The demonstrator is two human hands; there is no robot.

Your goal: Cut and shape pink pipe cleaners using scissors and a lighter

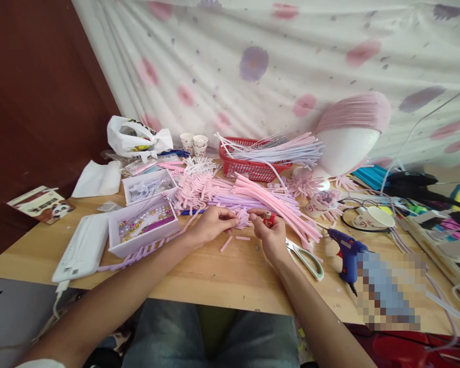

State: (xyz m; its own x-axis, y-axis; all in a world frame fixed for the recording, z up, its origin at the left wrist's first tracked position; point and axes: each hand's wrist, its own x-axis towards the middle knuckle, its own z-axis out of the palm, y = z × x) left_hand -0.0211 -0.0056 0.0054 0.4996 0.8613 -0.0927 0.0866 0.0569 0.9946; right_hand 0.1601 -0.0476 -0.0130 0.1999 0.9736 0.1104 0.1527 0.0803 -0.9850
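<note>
Near the middle of the table, my left hand (215, 225) pinches a small lilac pipe-cleaner piece (244, 217) with several short prongs. Close on its right is my right hand (270, 232), its fingers curled around a small red lighter (269, 219). Its fingertips are at the lilac piece's edge; whether they touch it I cannot tell. Two short pink strips (226, 244) lie on the wood just below my hands. Long pink pipe cleaners (276, 204) are heaped right behind them, beside lilac ones (222, 200). Green-handled scissors (309, 263) rest by my right wrist.
A blue glue gun (347, 250) stands at the right, near a paper cup (373, 219) and cables. White boxes of beads (143, 225) and a white power bank (82, 248) are at the left. Behind are a red basket (237, 168) and a white head form (341, 148).
</note>
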